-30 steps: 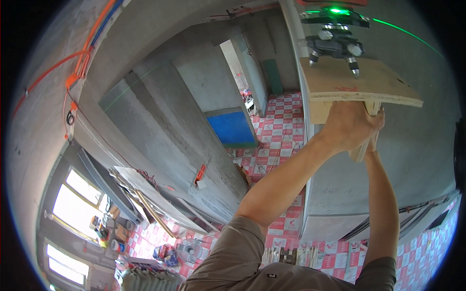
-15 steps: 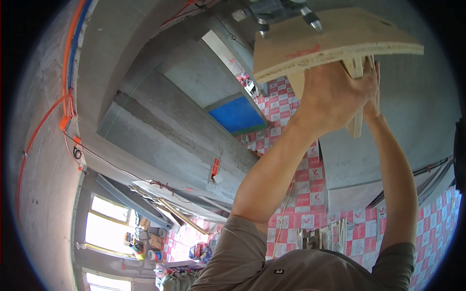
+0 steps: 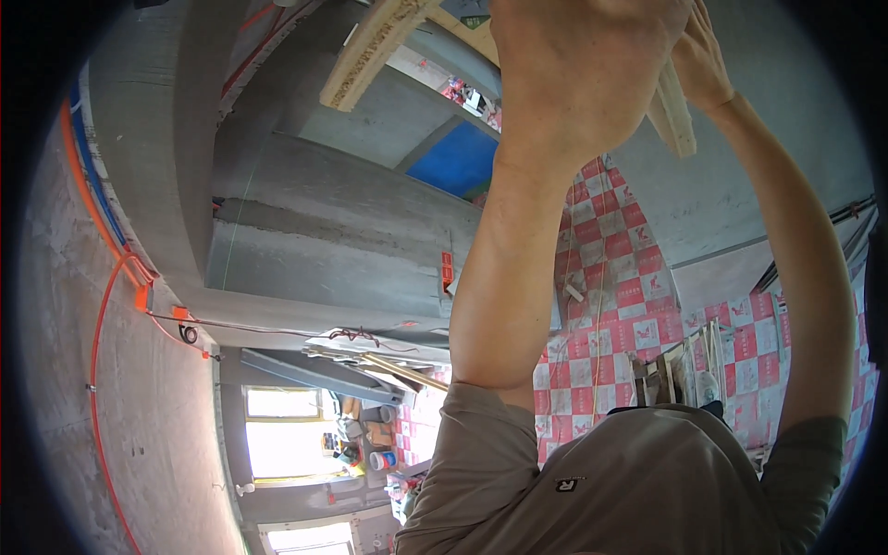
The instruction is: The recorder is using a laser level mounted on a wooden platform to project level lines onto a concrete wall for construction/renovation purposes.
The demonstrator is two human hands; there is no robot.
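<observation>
A plywood stand [image 3: 673, 116] is raised overhead and cut off by the top edge of the view. My left hand [image 3: 587, 69] is closed around its upright, with the fingers mostly hidden behind the back of the hand. Just to the right, my right hand [image 3: 705, 60] presses against the same upright, its fingertips partly out of view. A raw plywood edge [image 3: 379, 54] juts out left of my left hand. What rests on top of the stand is out of view.
Grey plastered walls [image 3: 342, 250] surround me, one carrying an orange conduit [image 3: 102, 342]. A blue panel [image 3: 453, 157] lies beyond my left arm. Red-and-white sheeting [image 3: 638, 333] covers the floor, with a stack of boards [image 3: 680, 370] on it. Buckets [image 3: 381, 460] stand by a window [image 3: 287, 449].
Both hands have risen with the plywood stand, toward the top edge. The broad board and the pointed metal feet on it have left the view. My view has shifted.
</observation>
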